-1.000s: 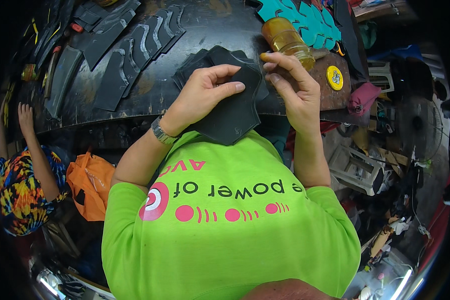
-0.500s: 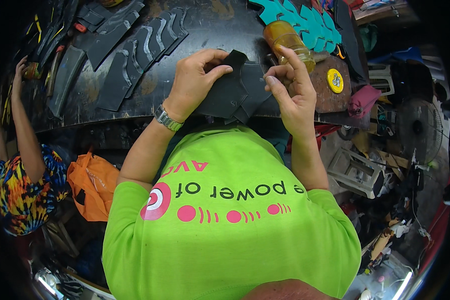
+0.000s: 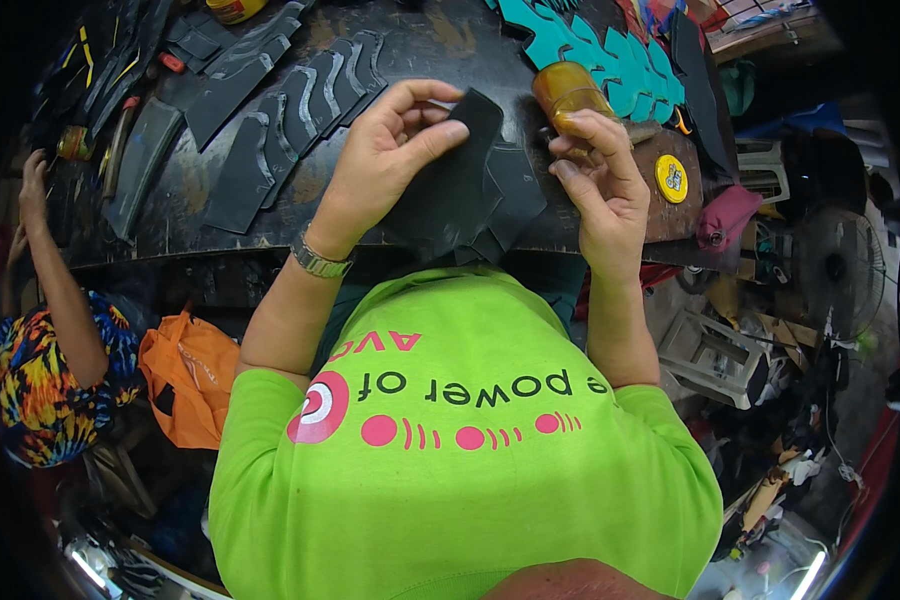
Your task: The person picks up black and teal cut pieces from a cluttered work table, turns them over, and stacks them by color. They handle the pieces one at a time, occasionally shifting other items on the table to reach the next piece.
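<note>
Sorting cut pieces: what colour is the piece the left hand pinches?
Black piece, head view.

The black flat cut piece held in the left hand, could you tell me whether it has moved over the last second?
Yes. The black flat cut piece has risen away from the green shirt, further over the dark worktable, still pinched by the left hand.

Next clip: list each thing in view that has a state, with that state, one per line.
left hand: pinching the black cut piece at its top edge
black cut piece: lifted, hanging over the bench edge
right hand: fingers curled, beside the piece
amber jar: standing on the bench
yellow tin: lid on
</note>
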The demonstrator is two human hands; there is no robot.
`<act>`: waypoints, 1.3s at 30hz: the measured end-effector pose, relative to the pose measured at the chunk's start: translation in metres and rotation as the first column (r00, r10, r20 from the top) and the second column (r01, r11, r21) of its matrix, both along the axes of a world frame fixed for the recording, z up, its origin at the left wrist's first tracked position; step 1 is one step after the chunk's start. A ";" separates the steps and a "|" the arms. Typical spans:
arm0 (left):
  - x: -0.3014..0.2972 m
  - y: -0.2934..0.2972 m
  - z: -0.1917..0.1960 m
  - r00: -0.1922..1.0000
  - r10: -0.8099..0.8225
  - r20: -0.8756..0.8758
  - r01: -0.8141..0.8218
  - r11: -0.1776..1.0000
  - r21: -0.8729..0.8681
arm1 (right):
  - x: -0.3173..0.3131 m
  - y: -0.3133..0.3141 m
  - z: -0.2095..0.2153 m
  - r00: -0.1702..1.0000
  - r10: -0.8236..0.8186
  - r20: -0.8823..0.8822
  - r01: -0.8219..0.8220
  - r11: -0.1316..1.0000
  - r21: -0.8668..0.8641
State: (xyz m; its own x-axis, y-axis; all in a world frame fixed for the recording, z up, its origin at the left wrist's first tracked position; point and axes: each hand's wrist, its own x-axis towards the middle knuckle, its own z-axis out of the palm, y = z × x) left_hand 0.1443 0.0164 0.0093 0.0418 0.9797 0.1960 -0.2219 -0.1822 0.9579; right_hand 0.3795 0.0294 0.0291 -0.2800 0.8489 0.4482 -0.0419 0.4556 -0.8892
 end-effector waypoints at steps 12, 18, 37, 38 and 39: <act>0.010 -0.009 0.006 0.961 -0.274 -0.028 0.254 0.923 -0.288 | -0.009 0.005 -0.003 0.967 0.053 0.250 -0.052 0.999 -0.013; 0.014 -0.012 0.005 0.957 -0.279 -0.075 0.251 0.932 -0.260 | -0.011 0.003 -0.001 0.961 0.034 0.273 -0.033 0.999 -0.009; 0.015 -0.009 -0.004 0.916 -0.130 0.379 0.260 0.912 -0.316 | -0.002 -0.004 -0.008 0.988 -0.142 0.065 0.128 0.975 0.181; 0.016 -0.008 -0.005 0.935 -0.109 0.339 0.225 0.918 -0.326 | -0.004 -0.005 -0.007 0.984 -0.151 0.097 0.130 0.973 0.192; 0.017 -0.008 -0.006 0.936 -0.133 0.326 0.237 0.923 -0.304 | -0.006 -0.005 -0.006 0.978 -0.161 0.130 0.132 0.970 0.204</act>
